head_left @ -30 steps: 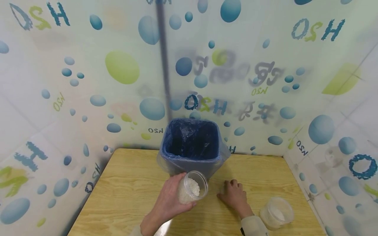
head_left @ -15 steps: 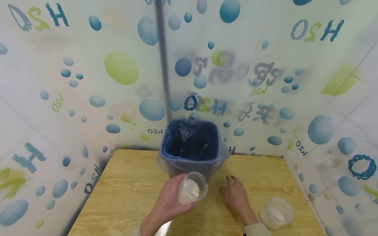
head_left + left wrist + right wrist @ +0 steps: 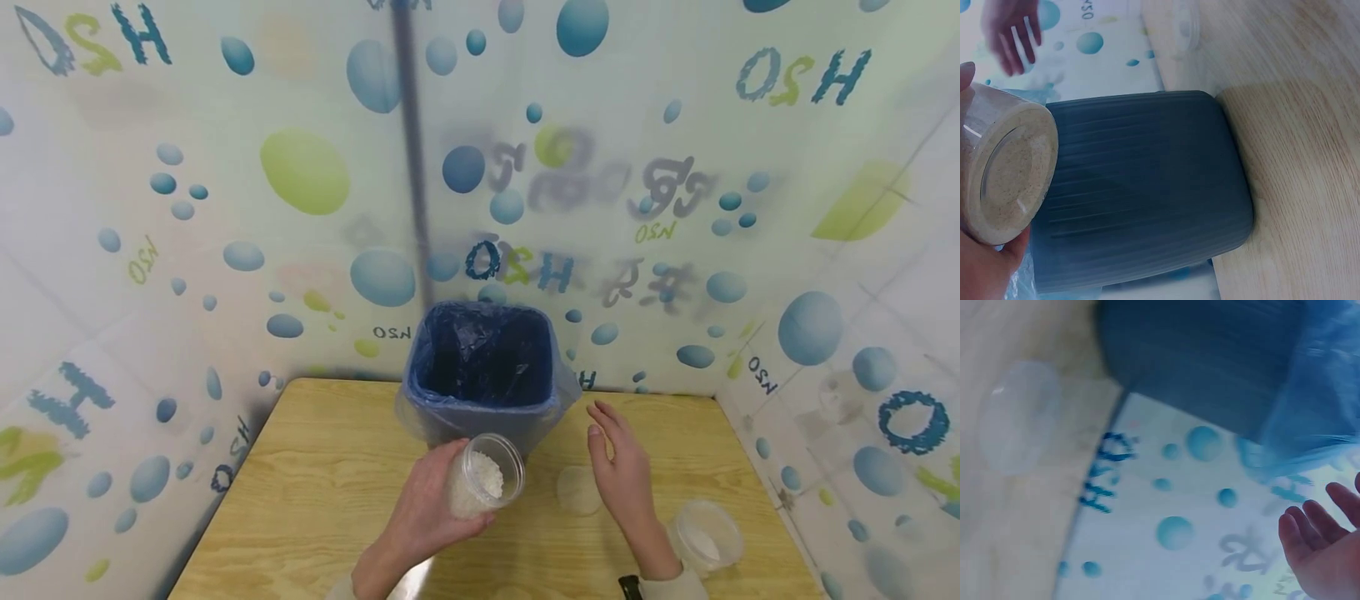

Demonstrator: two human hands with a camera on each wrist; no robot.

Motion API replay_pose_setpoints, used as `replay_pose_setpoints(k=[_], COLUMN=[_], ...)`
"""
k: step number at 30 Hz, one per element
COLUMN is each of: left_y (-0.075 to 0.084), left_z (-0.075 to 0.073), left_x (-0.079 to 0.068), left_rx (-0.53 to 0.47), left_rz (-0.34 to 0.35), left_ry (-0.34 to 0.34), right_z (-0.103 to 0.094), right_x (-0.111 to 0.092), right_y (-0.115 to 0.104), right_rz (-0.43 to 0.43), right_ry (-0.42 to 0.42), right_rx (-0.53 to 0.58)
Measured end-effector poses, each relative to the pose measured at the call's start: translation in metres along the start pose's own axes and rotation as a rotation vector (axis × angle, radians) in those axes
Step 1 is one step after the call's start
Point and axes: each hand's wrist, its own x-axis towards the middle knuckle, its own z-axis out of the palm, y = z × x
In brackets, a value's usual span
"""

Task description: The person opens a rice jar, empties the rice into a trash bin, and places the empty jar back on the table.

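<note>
My left hand [image 3: 420, 512] grips a clear plastic jar [image 3: 467, 493] of white grains, tilted with its mouth toward the right. In the left wrist view the jar's round base [image 3: 1013, 172] faces the camera, and fingers show around its side. My right hand [image 3: 624, 475] is raised to the right of the bin, fingers spread and nothing in it; its fingertips [image 3: 1294, 550] appear at the edge of the right wrist view. Below and left of that hand, a clear round lid [image 3: 579, 490] lies flat on the table.
Just beyond the jar stands a dark bin [image 3: 1141, 187] lined with a blue plastic bag [image 3: 487, 408], its mouth facing up. A second clear tub [image 3: 707, 537], holding something white, sits at the table's right. Patterned sheets [image 3: 307, 171] enclose the wooden table [image 3: 322, 475].
My right hand has lifted off the table and moved forward and right, its fingers opening out; the clear lid now shows where it was. The left hand and jar have stayed nearly still.
</note>
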Motion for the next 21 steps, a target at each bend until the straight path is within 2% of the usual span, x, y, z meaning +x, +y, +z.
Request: replay_pose_setpoints(k=[5,9,18,21], left_y=[0.000,0.000,0.002,0.001], left_z=[-0.001,-0.002,-0.007,-0.008], left_x=[0.000,0.001,-0.001,-0.001], left_rx=[0.001,0.002,-0.006,-0.001], left_rz=[-0.008,-0.013,-0.057,-0.054], left_ry=[0.003,0.004,-0.011,-0.008], right_z=[-0.007,-0.007,0.007,0.012], right_x=[0.014,0.027,0.049,0.053], right_y=[-0.017,-0.024,-0.036,-0.038], right_rz=[0.047,0.105,0.273,0.325], right_ry=[-0.036,-0.097,-0.298,-0.334], right_rx=[0.127,0.216,0.326,0.367])
